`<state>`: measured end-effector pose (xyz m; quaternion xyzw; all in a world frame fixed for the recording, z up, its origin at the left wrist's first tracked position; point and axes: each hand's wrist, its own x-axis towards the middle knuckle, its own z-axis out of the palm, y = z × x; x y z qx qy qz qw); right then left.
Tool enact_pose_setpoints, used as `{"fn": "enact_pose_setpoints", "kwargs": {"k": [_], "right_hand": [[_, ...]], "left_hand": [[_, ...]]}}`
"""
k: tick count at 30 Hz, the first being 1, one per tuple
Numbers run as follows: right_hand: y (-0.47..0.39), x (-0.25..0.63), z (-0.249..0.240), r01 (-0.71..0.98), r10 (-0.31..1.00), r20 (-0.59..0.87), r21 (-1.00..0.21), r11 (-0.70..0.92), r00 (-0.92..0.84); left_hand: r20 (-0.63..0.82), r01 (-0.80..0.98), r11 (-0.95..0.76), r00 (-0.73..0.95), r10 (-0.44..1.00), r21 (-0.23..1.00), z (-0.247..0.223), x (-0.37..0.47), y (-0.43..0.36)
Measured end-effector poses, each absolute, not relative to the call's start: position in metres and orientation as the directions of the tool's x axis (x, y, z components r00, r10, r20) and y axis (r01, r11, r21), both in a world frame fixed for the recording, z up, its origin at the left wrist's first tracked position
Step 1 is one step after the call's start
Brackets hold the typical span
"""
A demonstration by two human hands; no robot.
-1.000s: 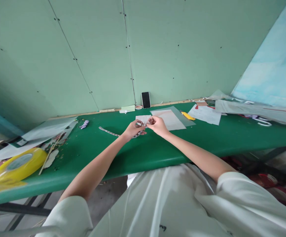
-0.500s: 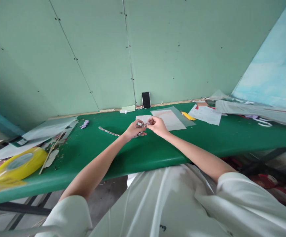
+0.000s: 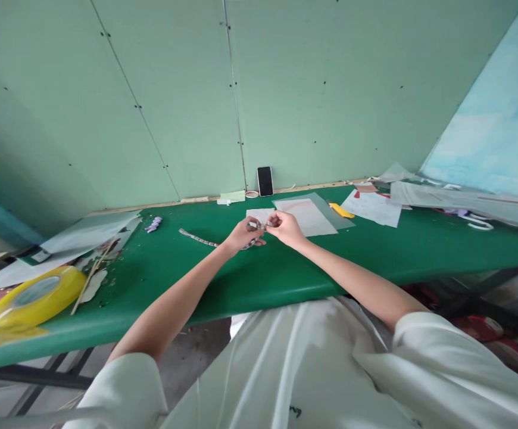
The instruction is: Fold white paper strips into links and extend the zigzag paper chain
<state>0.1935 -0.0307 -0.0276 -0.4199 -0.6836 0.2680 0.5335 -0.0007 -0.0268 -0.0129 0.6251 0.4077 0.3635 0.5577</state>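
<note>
The left hand (image 3: 242, 233) is bending its fingers, half closed, and holding a grey chain (image 3: 200, 240). One end of the chain is lying on the green table (image 3: 161, 280), out to the left. The right hand (image 3: 286, 229) is pinching a tiny bit of the chain – too small to tell which part. Behind, a phone (image 3: 265, 181) is leaning on the wall (image 3: 174, 89).

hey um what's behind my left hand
Part of a small white sheet shows beyond your left hand, and a linked strip disappears behind its wrist; whatever the hand covers can't be seen.
</note>
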Motion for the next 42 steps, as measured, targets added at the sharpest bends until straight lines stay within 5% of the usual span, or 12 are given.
{"fn": "enact_pose_setpoints", "kwargs": {"k": [22,30,42], "right_hand": [[-0.0265,0.1935,-0.0315,0.312,0.866,0.498,-0.817,0.485,-0.041],[-0.0283,0.1932,-0.0294,0.311,0.88,0.474,-0.833,0.457,-0.024],[-0.0303,0.192,-0.0286,0.312,0.866,0.498,-0.828,0.465,0.031]], "left_hand": [[0.034,0.143,-0.097,0.389,0.921,0.985,-0.0129,0.0004,-0.0281],[0.25,0.382,-0.378,0.343,0.905,0.844,-0.0199,-0.0002,-0.0255],[0.288,0.406,-0.406,0.321,0.902,0.819,-0.0202,0.0052,-0.0282]]}}
